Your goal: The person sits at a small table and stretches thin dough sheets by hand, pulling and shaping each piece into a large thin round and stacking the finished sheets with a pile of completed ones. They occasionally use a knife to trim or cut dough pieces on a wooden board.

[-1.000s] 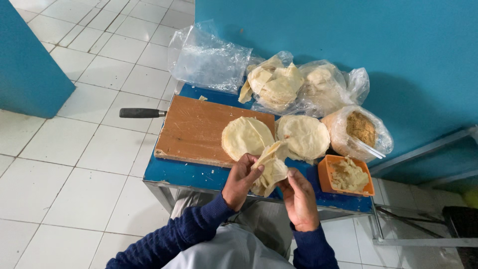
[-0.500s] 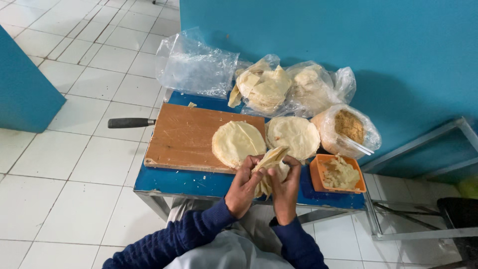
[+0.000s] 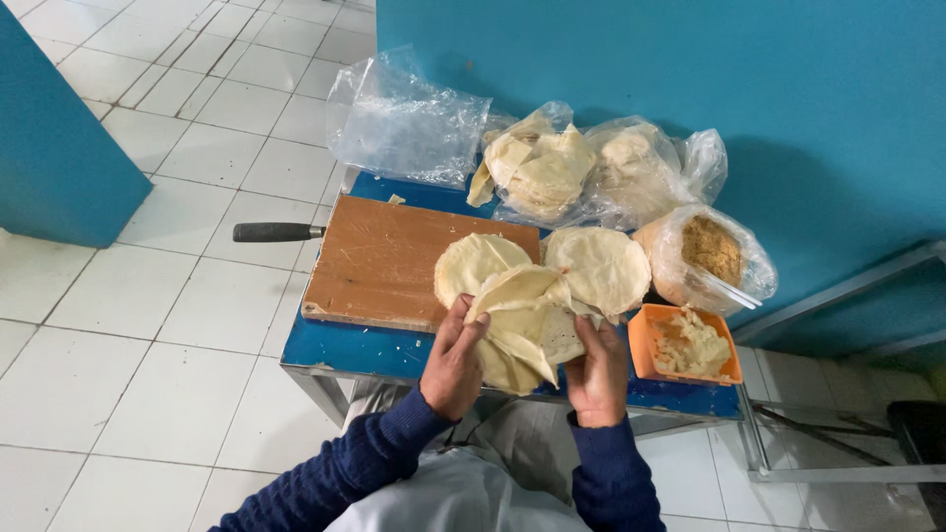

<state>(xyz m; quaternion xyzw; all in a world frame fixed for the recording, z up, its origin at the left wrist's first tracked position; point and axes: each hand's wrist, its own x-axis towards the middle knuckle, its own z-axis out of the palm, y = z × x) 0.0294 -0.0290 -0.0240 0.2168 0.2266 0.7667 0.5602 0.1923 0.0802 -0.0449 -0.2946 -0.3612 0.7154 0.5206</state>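
My left hand [image 3: 451,363] and my right hand [image 3: 597,372] hold a stack of thin pale dough wrappers [image 3: 522,325] between them, just above the near edge of a small blue table [image 3: 345,347]. The top sheets are folded and peeling apart. Beyond my hands two round piles of flat wrappers lie side by side: one [image 3: 471,264] on a brown wooden cutting board [image 3: 384,258], the other [image 3: 599,266] to its right.
An orange tub of pale filling [image 3: 686,345] sits at the table's right edge. Behind it are a bag of brown crumbs [image 3: 708,252], bags of more wrappers [image 3: 544,169], and an empty clear bag [image 3: 404,120]. A black knife handle [image 3: 272,232] sticks out left. A blue wall stands behind.
My hands have come closer together around the wrappers and raised them slightly, and the sheets have fanned out more. The camera view has shifted a little.
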